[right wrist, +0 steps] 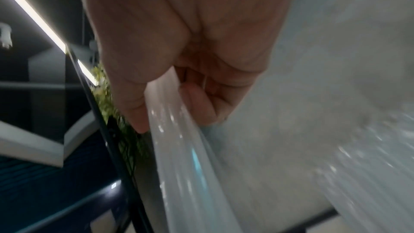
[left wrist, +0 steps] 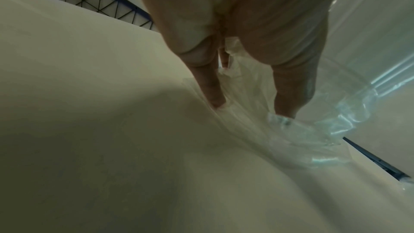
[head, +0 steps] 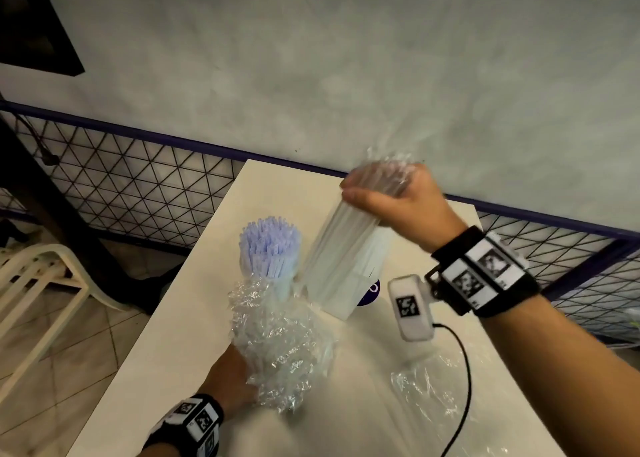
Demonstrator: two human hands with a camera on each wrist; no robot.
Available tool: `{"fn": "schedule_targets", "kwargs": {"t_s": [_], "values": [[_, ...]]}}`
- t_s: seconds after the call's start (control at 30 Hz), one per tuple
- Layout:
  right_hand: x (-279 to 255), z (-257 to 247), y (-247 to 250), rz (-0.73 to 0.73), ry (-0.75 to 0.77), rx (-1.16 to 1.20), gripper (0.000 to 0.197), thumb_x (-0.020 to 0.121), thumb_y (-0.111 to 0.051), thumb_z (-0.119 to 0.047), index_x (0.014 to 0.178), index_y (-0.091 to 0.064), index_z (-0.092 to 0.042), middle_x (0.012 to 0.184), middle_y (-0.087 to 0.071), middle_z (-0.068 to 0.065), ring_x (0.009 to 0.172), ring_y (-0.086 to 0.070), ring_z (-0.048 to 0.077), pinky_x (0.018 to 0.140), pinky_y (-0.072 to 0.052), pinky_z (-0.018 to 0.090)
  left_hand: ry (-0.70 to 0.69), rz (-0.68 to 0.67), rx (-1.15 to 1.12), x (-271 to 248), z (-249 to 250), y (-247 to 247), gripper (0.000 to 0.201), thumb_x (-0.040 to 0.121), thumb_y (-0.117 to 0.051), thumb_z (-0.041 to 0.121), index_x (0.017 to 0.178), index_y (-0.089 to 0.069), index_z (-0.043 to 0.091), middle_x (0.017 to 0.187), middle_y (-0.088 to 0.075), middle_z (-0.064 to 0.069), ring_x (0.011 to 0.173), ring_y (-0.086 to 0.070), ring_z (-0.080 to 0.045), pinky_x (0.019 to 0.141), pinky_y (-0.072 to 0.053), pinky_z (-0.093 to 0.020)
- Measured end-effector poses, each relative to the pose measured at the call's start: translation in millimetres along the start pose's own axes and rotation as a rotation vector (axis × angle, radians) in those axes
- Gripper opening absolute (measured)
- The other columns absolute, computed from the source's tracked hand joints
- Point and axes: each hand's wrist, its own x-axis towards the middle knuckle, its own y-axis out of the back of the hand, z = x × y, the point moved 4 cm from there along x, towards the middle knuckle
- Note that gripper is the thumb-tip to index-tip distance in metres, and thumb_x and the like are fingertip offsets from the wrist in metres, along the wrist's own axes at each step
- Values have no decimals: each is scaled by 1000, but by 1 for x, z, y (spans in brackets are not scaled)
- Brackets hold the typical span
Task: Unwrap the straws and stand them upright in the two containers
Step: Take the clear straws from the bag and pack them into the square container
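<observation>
A tilted bundle of white straws (head: 346,245) still carries clear wrap at its top, and its lower end sits in a clear container (head: 337,300). My right hand (head: 374,186) grips the wrapped top of this bundle; the right wrist view shows the right hand (right wrist: 170,111) curled round the glossy wrap (right wrist: 192,166). Left of it, unwrapped white straws (head: 270,245) stand upright, their container hidden behind crumpled plastic wrap (head: 280,345). My left hand (head: 235,377) holds that wrap low on the table (head: 166,352); in the left wrist view the left hand (left wrist: 251,102) has the film (left wrist: 298,135) between thumb and finger.
Another empty clear wrap (head: 426,387) lies on the table at the right, under a black cable (head: 465,380). A blue round mark (head: 373,290) shows behind the right container. A wire mesh fence (head: 138,186) runs behind the table; a white chair (head: 45,276) stands at the left.
</observation>
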Motion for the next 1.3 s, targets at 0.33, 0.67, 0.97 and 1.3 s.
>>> {"fn": "schedule_targets", "kwargs": {"t_s": [0.33,0.67,0.97,1.3], "values": [[34,2,71,290,-27,-16,8,87,-75,-16,88,-72,-24,81,-73,-3,71,-70,7,53,-53,23,-129,-34,-15,11,1,1,49,101,-37,21,144,-22,3,153,-27,-10,140,-30,-15,106,-21,-15],[45,90,23,252,-208,-156,53,68,-91,-27,115,-66,-22,103,-69,-6,91,-67,9,77,-56,27,-163,-101,-97,8,4,-1,62,68,-42,41,118,-59,8,132,-54,-10,126,-49,-23,105,-36,-23],[47,107,-5,10,91,-681,72,90,-70,-31,151,-34,-16,157,-38,4,144,-36,21,116,-33,42,-144,-131,-147,-4,9,7,45,70,-56,41,110,-56,20,132,-50,-14,130,-45,-27,108,-32,-25],[34,121,-25,-207,22,-857,63,100,-47,-46,156,-22,-30,164,-22,-7,153,-12,18,120,-14,47,-122,-157,-111,-6,10,6,75,67,-54,51,121,-50,-1,133,-48,-24,129,-44,-33,112,-29,-31]]}}
